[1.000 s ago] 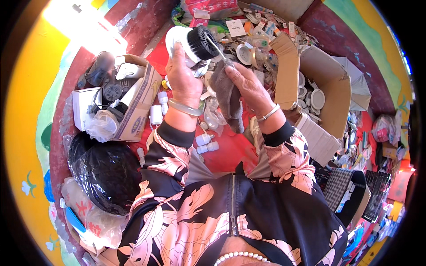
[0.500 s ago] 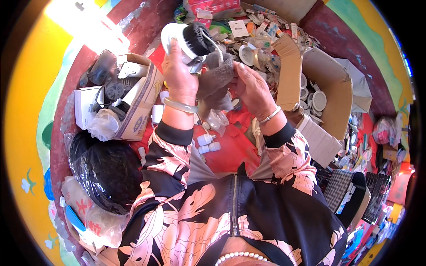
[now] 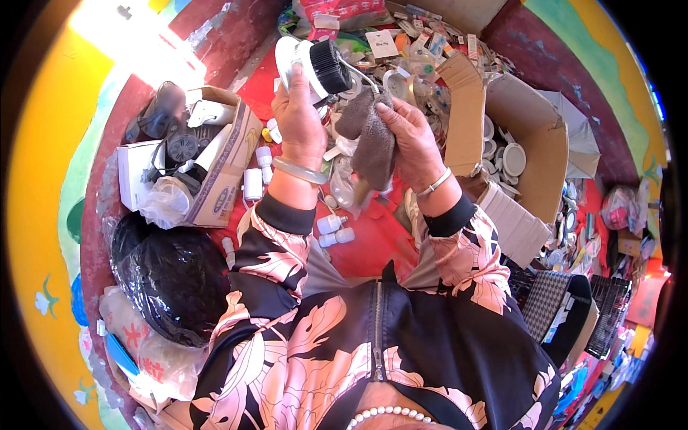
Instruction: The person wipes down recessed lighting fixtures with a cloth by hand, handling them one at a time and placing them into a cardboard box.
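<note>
Over red table (image 3: 373, 251), L hand (image 3: 299, 122) grips lamp (image 3: 315, 66), R hand (image 3: 412, 140) holds cloth (image 3: 369, 140).

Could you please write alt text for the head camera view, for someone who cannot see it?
Seen from above, the left hand holds up a round white and black lamp fitting while the right hand grips a grey cloth beside it. Cardboard boxes and small white parts lie on the red surface below.
</note>
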Available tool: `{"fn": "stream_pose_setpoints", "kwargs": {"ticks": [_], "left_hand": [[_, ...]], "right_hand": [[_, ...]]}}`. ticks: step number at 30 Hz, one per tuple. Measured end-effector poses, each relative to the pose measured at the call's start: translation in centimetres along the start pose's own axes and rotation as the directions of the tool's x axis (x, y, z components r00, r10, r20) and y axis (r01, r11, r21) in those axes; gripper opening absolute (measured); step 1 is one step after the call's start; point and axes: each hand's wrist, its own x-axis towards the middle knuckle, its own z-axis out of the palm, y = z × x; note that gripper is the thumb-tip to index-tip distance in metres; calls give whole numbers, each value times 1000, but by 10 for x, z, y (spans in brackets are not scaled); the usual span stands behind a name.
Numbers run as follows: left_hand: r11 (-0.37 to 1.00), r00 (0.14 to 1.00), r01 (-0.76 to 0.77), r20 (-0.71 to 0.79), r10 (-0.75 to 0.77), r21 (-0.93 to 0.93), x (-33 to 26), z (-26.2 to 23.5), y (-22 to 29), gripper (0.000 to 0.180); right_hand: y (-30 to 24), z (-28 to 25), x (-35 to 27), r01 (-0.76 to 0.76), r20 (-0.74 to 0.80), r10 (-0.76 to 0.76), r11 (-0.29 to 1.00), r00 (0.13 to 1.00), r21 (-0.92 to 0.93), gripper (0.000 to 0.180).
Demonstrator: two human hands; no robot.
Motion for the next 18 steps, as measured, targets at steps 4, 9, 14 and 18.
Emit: {"fn": "stream_pose_setpoints", "kwargs": {"ticks": [4,9,14,18], "left_hand": [[999,1000,15,-8,-14,32,1,-5,-1,40],[998,998,63,11,-62,-27,-4,3,5,32],[996,998,57,30,-55,-67,-5,5,4,33],[995,996,75,47,-72,-61,-5,2,-1,35]], "right_hand": [[-13,-11,1,-17,-64,14,999,998,-38,24],[-19,-25,4,-4,-140,7,1000,990,19,24],[-20,-19,-1,20,-38,-20,1000,999,-2,21],[-15,-25,4,62,-89,-62,998,994,-3,15]]}}
